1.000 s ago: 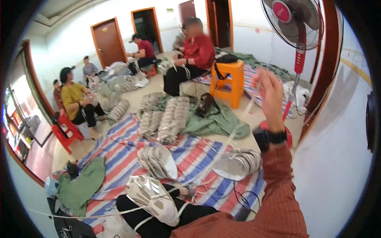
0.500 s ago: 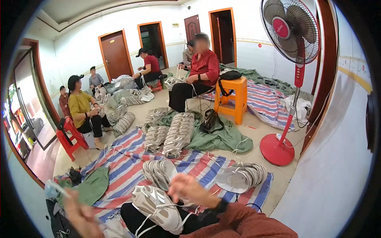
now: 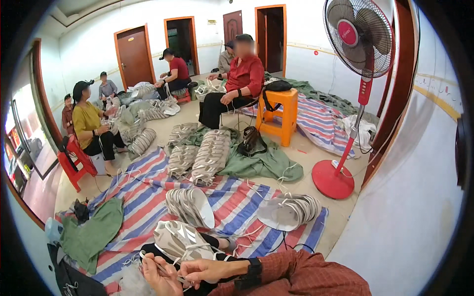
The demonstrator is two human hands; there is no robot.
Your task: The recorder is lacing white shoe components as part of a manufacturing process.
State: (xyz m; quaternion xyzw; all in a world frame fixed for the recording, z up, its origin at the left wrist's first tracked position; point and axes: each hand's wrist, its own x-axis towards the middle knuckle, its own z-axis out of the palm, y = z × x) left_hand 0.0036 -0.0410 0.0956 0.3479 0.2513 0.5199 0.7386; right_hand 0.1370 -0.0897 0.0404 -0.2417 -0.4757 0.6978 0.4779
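Note:
A beige and white sneaker upper (image 3: 170, 238) rests on my dark-trousered lap, with white laces strung across its front. Just below it my two hands are close together. My left hand (image 3: 159, 277) is closed on a thin pale strip that looks like a shoelace; its end curls up past the fingertips. My right hand (image 3: 210, 271), wearing a black wristband, pinches the same strip near the left palm. Exactly how the strip runs between the fingers is hidden.
Rows of sneaker uppers (image 3: 185, 204) and more uppers (image 3: 303, 209) sit on a striped tarp (image 3: 232, 197). A green cloth (image 3: 94, 237) is at left. Ahead, several people work seated near an orange stool (image 3: 276, 116). A red standing fan (image 3: 333, 180) is at right.
My left hand has come in from the far left to meet my right hand. The right hand has moved down and left, off the upper. The view has shifted slightly.

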